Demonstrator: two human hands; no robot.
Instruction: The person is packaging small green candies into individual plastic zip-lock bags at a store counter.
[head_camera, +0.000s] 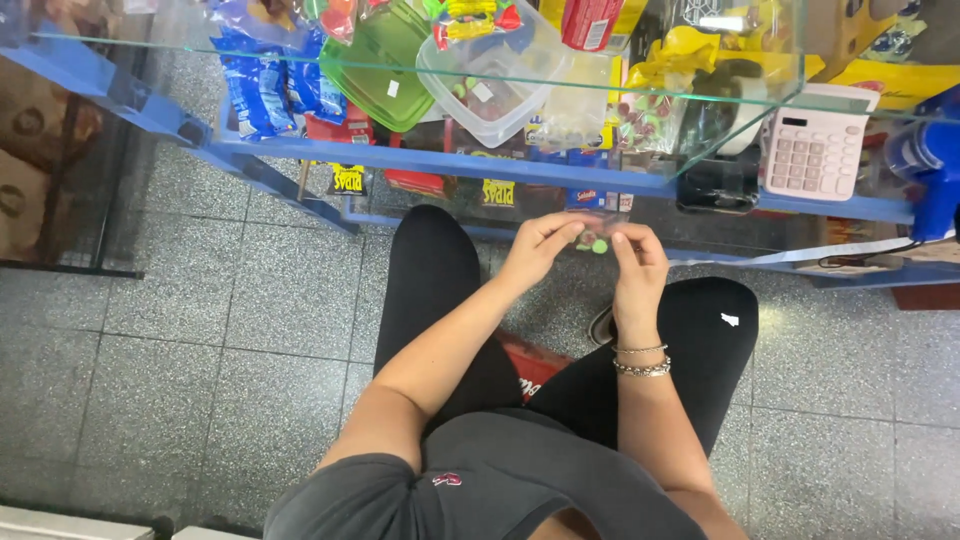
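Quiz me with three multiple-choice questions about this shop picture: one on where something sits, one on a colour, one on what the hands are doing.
1. Where is the calculator?
A. On the floor
B. On the glass counter, at the right
C. In the person's lap

2. What colour is the small round piece between the hands?
A. Green
B. Black
C. Orange

3. How do the two hands stand?
A. Both flat on the counter
B. One hanging at the side
C. Brought together, fingertips pinching a small clear wrapper

Answers:
1 B: it lies on the glass top near the right edge.
2 A: the piece shows bright green.
3 C: the left hand and right hand meet in front of the counter, fingers closed on the wrapper.
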